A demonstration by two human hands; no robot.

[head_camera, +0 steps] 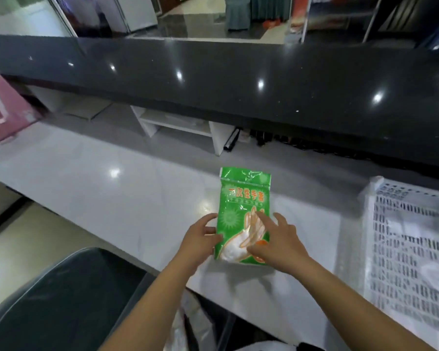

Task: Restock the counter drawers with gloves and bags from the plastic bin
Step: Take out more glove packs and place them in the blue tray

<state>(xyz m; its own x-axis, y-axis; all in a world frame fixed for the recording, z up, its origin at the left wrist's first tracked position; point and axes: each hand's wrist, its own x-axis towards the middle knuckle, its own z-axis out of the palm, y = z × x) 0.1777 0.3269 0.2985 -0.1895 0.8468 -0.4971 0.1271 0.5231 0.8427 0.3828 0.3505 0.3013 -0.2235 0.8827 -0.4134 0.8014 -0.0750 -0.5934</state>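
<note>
A green pack of disposable gloves (243, 198) lies flat on the white counter (112, 193) in front of me. My left hand (200, 239) grips the pack's lower left edge, thumb on top. My right hand (276, 239) rests on the pack's lower right part with its fingers spread and nearly straight. The white perforated plastic bin (411, 249) stands at the right, holding pale plastic items that are blurred.
A raised dark stone ledge (238, 79) runs across behind the counter. A pink paper bag (3, 110) stands at far left. White shelving (178, 122) and dark items sit under the ledge. A dark chair (61, 300) and plastic bags (188, 325) are below me.
</note>
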